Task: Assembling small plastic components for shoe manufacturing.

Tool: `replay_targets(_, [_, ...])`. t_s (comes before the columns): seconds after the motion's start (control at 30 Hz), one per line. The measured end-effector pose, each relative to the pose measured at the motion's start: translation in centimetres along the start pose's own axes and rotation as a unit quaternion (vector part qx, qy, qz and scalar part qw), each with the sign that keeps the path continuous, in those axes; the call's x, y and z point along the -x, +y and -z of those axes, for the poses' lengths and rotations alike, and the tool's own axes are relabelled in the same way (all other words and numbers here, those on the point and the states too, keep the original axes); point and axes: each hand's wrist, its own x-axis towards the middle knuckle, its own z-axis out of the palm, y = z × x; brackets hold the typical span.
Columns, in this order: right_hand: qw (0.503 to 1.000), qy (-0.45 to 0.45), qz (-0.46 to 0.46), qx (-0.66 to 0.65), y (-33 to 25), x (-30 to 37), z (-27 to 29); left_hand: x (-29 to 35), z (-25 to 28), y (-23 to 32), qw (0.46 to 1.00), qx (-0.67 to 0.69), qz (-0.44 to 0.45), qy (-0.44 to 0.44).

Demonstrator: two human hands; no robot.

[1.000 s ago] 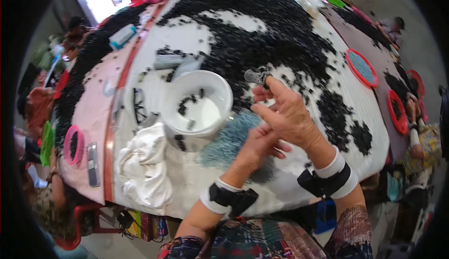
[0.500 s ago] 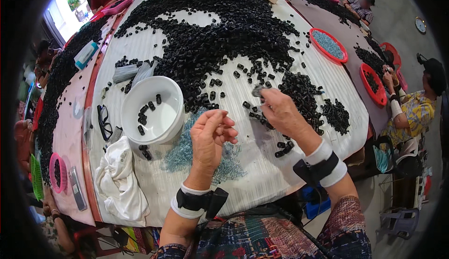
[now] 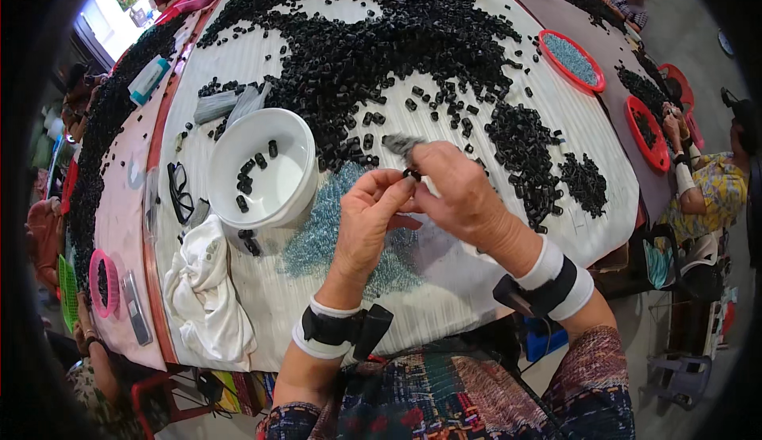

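My left hand point(image 3: 369, 214) and my right hand point(image 3: 460, 194) meet above the middle of the table. Between the left fingertips is a small black plastic part point(image 3: 411, 174), partly covered by fingers. A bundle of thin grey strands point(image 3: 402, 144) sticks out from my closed right hand, whose fingertips also reach the black part. Just below the hands, small clear bluish beads point(image 3: 349, 237) lie spread on the cloth. Left of them stands a white bowl point(image 3: 305, 194) with several black parts inside. Beyond the hands rises a large heap of black parts point(image 3: 373, 59).
Grey strand bundles point(image 3: 216, 107), glasses point(image 3: 181, 194) and a white cloth point(image 3: 202, 281) lie left. Right are a smaller black pile point(image 3: 583, 182) and a red basket of bluish pieces point(image 3: 573, 59). Co-workers sit around; one wears a yellow patterned shirt point(image 3: 710, 194).
My right hand has moved left and met the left hand, keeping the grey bundle. The left hand has shifted slightly right, and a black part now shows between the fingertips.
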Motion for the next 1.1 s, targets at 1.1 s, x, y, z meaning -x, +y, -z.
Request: replay_targets(1.1, [0.993,-0.092,-0.051,0.048,0.3,5.8,0.3,-0.4,0.8,0.0,0.998,0.018,-0.05,0.041])
